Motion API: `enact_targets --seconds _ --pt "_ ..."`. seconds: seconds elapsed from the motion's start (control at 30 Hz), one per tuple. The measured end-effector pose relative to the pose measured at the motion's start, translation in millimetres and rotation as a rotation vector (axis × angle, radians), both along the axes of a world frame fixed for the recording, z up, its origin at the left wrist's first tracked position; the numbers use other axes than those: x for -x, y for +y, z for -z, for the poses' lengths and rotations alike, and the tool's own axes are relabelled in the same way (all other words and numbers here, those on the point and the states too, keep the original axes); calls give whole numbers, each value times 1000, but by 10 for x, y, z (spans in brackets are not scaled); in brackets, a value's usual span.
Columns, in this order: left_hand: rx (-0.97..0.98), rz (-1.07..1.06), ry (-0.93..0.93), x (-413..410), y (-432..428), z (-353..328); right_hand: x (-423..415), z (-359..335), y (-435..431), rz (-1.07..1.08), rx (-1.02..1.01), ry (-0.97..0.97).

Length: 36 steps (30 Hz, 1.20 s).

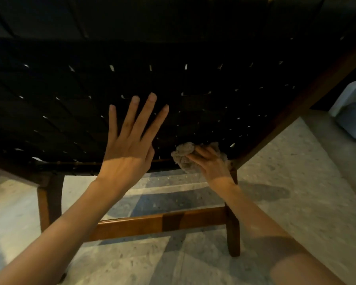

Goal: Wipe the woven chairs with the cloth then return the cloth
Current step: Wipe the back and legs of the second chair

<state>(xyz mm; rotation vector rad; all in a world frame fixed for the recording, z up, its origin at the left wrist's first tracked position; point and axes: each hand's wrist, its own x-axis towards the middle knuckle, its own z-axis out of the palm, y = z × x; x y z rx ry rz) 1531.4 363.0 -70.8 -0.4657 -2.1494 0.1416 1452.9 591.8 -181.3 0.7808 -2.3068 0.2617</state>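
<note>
**Kid:** What are your hands doing?

**Me:** My right hand point(209, 161) holds the cloth point(184, 156). My grip is tight around it, fingers curled over the top. The cloth is all bunched up and pressed on the woven chair point(90, 103), low down near the front right corner of the seat.

**Kid:** And the other hand?

**Me:** My left hand point(127, 149) is wide open, holding nothing. The fingers point(146, 116) are straight and spread out over the dark weave. I can't tell if they touch the seat or float just above it.

**Kid:** Can you see the whole cloth?

**Me:** No. My hand covers part of it. Only the lumpy bits stick out on the left and behind my fingers.

**Kid:** The chair looks so dark!

**Me:** It is. The black straps are hard to tell apart. Only tiny bright gaps show between them. The top of the chair fades into the dark, and the left side is cut off by the edge of the view.

**Kid:** What's underneath?

**Me:** Brown wooden legs, and a wooden bar point(162, 222) joining them, on a speckled stone floor point(286, 192).

**Kid:** What's that pale thing on the right?

**Me:** A whitish thing point(352, 112). It's blurry and cut off, so I can't say what it is.
</note>
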Motion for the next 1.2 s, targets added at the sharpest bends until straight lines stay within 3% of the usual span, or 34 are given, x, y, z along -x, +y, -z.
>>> enact_targets --seconds 0.1,0.2,0.27,0.4,0.53,0.7,0.87,1.2 --pt "-11 15 -24 -16 -13 -23 -68 -223 -40 42 -66 -231" --pt "-24 18 -11 -53 -32 -40 -228 -463 15 -30 -99 -231" --pt "-34 7 18 -72 -74 -55 -395 -631 44 -107 -44 -9" --pt "-86 -14 29 -92 -186 -97 -750 -1405 -122 -238 53 665" --pt "-139 8 -2 -110 -199 -97 -936 -2001 -240 -249 127 866" --pt "-163 21 13 -104 -163 -96 -787 -2015 -360 -90 134 753" --pt "-153 19 22 -72 -237 -76 -657 -1927 -507 -120 311 658" --pt "-86 -33 -19 -68 -403 180 -203 -950 -605 -198 170 508"
